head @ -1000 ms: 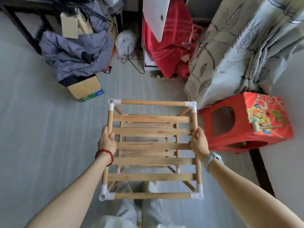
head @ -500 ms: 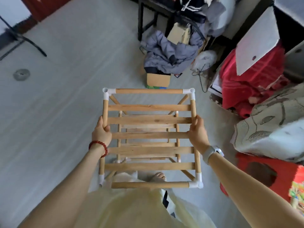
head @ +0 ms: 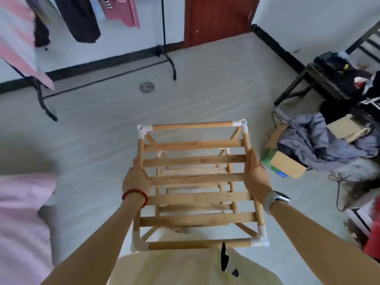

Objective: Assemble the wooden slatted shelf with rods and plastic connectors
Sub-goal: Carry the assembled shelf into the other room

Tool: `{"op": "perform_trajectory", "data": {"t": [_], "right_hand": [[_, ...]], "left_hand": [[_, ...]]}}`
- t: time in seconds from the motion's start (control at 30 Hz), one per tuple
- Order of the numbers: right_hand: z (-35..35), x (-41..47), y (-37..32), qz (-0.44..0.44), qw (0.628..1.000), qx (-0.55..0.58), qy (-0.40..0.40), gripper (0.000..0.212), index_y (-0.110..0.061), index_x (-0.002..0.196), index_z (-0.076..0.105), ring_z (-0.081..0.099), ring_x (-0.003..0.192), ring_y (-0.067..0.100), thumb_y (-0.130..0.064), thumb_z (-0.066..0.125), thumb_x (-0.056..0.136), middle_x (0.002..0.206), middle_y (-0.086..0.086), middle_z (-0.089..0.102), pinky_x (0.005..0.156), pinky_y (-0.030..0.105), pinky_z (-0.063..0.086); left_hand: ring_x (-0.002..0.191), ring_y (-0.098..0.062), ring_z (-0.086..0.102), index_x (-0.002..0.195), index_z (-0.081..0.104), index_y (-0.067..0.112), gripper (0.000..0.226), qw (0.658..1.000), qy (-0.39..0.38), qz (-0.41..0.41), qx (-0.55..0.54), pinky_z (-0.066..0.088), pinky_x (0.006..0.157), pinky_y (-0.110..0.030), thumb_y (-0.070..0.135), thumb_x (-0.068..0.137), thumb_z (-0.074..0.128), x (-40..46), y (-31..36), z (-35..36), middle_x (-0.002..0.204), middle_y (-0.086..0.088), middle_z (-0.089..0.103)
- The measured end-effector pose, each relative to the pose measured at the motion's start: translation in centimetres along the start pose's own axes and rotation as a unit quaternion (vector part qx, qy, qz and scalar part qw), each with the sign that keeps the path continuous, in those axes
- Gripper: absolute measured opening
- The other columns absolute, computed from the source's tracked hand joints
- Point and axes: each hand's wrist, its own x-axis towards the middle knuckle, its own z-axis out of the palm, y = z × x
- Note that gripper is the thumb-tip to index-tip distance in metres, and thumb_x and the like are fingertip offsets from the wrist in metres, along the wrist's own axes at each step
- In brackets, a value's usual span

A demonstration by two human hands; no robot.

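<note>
The wooden slatted shelf (head: 195,161) hangs in front of me above the floor, seen from above, with a lower slatted tier visible through the top slats. White plastic connectors (head: 240,125) join the round rods at its corners. My left hand (head: 135,179) grips the left side rod near its middle. My right hand (head: 256,175) holds the right side rod, fingers wrapped under it. A red bead bracelet is on my left wrist, a watch on my right.
A clothes rack (head: 166,48) with hanging garments stands at the back by a red door (head: 218,19). A floor drain (head: 146,87) lies ahead. Grey clothes (head: 320,142) and a cardboard box (head: 287,165) pile up on the right. Pink fabric (head: 22,212) lies at left.
I have turned left while carrying the shelf; the red stool and curtain left the view, the clothes pile slid right, and the door and clothes rack came into view. Both hands keep their grip.
</note>
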Motion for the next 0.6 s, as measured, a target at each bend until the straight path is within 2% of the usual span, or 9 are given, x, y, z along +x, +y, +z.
{"op": "perform_trajectory", "data": {"t": [0.07,0.13,0.2,0.27,0.33,0.4,0.47,0.53,0.6], "right_hand": [[2.0,1.9,-4.2,-0.032,0.998,-0.020,-0.042,0.053,-0.014,0.150,0.015,0.054,0.096,0.040,-0.011,0.032,0.099,0.125,0.020,0.047,0.082,0.044,0.044],[3.9,3.7,-7.7,-0.095,0.994,-0.045,-0.030,0.056,-0.002,0.148,0.019,0.057,0.090,0.037,-0.005,0.041,0.097,0.126,0.024,0.049,0.077,0.040,0.046],[5.5,5.4,-11.4,-0.145,0.986,-0.075,-0.038,0.058,0.007,0.141,0.033,0.058,0.079,0.036,-0.001,0.057,0.088,0.117,0.028,0.055,0.065,0.036,0.050],[6.7,7.2,-14.6,-0.161,0.979,-0.103,-0.071,0.062,0.004,0.141,0.034,0.050,0.060,0.027,-0.003,0.061,0.085,0.099,0.024,0.060,0.051,0.030,0.042],[8.5,9.3,-17.5,-0.232,0.953,-0.181,-0.075,0.063,0.009,0.139,0.035,0.034,0.050,0.016,-0.011,0.063,0.086,0.097,0.018,0.063,0.041,0.024,0.030],[10.5,11.9,-19.9,-0.268,0.927,-0.253,-0.068,0.062,0.012,0.139,0.034,0.033,0.050,0.015,-0.016,0.059,0.090,0.107,0.016,0.063,0.038,0.024,0.029],[11.7,14.5,-23.9,-0.304,0.918,-0.244,-0.075,0.058,0.014,0.129,0.046,0.037,0.041,0.019,-0.007,0.070,0.080,0.096,0.021,0.065,0.036,0.024,0.033],[12.7,16.9,-28.0,-0.327,0.915,-0.223,-0.081,0.060,0.001,0.145,0.028,0.054,0.053,0.026,-0.010,0.054,0.092,0.099,0.016,0.061,0.044,0.031,0.044],[13.9,19.4,-32.3,-0.359,0.902,-0.218,-0.098,0.061,-0.014,0.151,0.009,0.059,0.066,0.024,-0.019,0.039,0.098,0.098,0.009,0.057,0.055,0.033,0.051]], "left_hand": [[0.081,-0.030,0.054,0.140,0.030,0.010,0.041,0.999,0.021,-0.026,-0.022,0.046,0.070,-0.039,0.015,0.099,0.036,2.1,-2.9,-2.0,0.100,-0.017,0.054],[0.077,-0.030,0.051,0.135,0.036,0.006,0.039,0.998,0.047,-0.044,-0.026,0.046,0.070,-0.040,0.012,0.097,0.039,3.9,-5.5,-3.7,0.098,-0.020,0.054],[0.078,-0.031,0.051,0.132,0.040,0.004,0.038,0.995,0.072,-0.070,-0.018,0.048,0.069,-0.041,0.010,0.095,0.043,5.8,-7.9,-5.2,0.094,-0.021,0.056],[0.080,-0.034,0.054,0.134,0.040,0.002,0.041,0.992,0.083,-0.092,-0.011,0.050,0.071,-0.044,0.009,0.094,0.043,7.1,-9.8,-6.3,0.092,-0.021,0.058],[0.078,-0.032,0.053,0.136,0.039,0.002,0.043,0.987,0.099,-0.123,-0.023,0.050,0.070,-0.043,0.009,0.094,0.043,8.5,-11.4,-7.4,0.091,-0.021,0.057],[0.077,-0.029,0.050,0.139,0.036,0.005,0.046,0.982,0.105,-0.149,-0.040,0.046,0.067,-0.039,0.009,0.094,0.043,9.9,-12.4,-8.6,0.089,-0.017,0.054],[0.073,-0.026,0.048,0.142,0.033,0.011,0.050,0.977,0.119,-0.174,-0.042,0.040,0.062,-0.034,0.008,0.093,0.043,12.3,-13.5,-10.1,0.085,-0.013,0.049],[0.071,-0.027,0.047,0.147,0.027,0.021,0.060,0.972,0.130,-0.192,-0.032,0.035,0.060,-0.033,0.007,0.091,0.043,14.3,-14.1,-11.5,0.083,-0.013,0.048],[0.072,-0.029,0.048,0.149,0.023,0.027,0.066,0.962,0.152,-0.223,-0.036,0.035,0.059,-0.034,0.006,0.090,0.043,16.5,-14.8,-13.1,0.083,-0.015,0.049]]}}
